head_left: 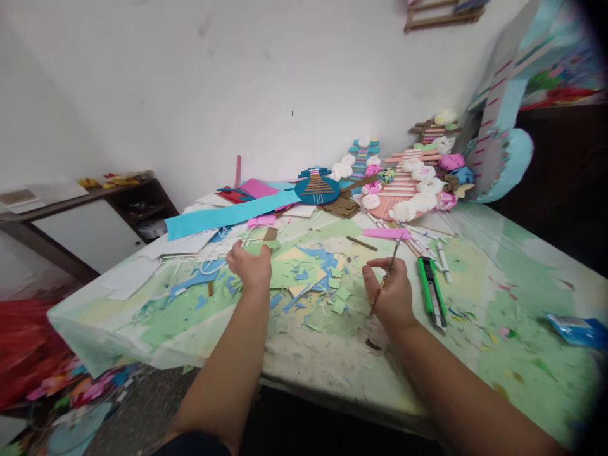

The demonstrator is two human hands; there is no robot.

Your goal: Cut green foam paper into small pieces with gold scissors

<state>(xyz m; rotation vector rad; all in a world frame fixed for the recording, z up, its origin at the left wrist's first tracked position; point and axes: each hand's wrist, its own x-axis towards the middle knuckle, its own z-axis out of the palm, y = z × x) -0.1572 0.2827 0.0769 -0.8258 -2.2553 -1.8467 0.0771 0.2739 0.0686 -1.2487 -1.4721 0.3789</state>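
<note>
Far left, a low cabinet [88,229]: white door closed, open compartment [142,212] beside it holding pale and dark items, too dim to identify. Below, red sheeting [28,348] lies near coloured paper pieces; cannot tell whether it is a bag.

On the bench [517,316], a turquoise strip [228,215] runs across stacked paper. In front of it the left hand [251,265] reaches in, thumb and fingers spread, near white cord [203,269] and green paper; contact cannot be confirmed.

Between the hands: green, blue and cream paper scraps [339,294], loosely heaped. The right hand [394,294] pinches a slim pointed tool [398,249], tip up, beside the heap; type unclear.

Judgement: the step in hand looks like handling small cut paper, left hand at the pieces, tool at the ready. Such a move calls for a light, separate pick, since pieces overlap.

Right of the right hand: green cutter [431,291], markers [443,261]. Far right, a blue packet [577,330]; contents hidden.
</note>
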